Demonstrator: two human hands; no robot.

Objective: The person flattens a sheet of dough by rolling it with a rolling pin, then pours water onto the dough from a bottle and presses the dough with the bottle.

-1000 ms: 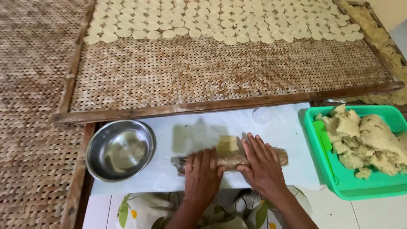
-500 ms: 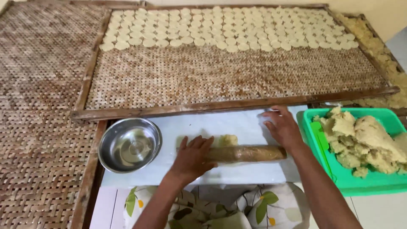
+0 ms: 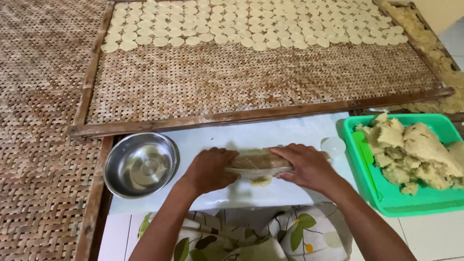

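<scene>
Two hands lie on one roller, a brown cylinder wrapped in clear film that lies crosswise on the white worktop. The left hand covers the roller's left end, its fingers curled over the top and clenched on it. The right hand covers the right end the same way, its fingers bent over the roller and gripping it. Between the two hands only a short stretch of the roller shows.

Under the roller lies a flattened piece of pale dough, its edge showing just below the roller, touching the worktop. Just beside the right hand, toward the far right corner of the worktop, sits a small round clear lid or cup; which of the two I cannot tell.

Left of the left hand stands a steel bowl, near the hand but apart from it, holding what looks like a little clear liquid. Right of the right hand stands a green tray with a heap of lumpy beige dough and a green scraper lying along the tray's left side.

Beyond the worktop lies a woven rack in a wooden frame. Its far part is covered with rows of small pale dough discs; its near part is bare weave. More woven matting lies to the left. At the lower edge, a leaf-patterned cloth shows between the forearms.
</scene>
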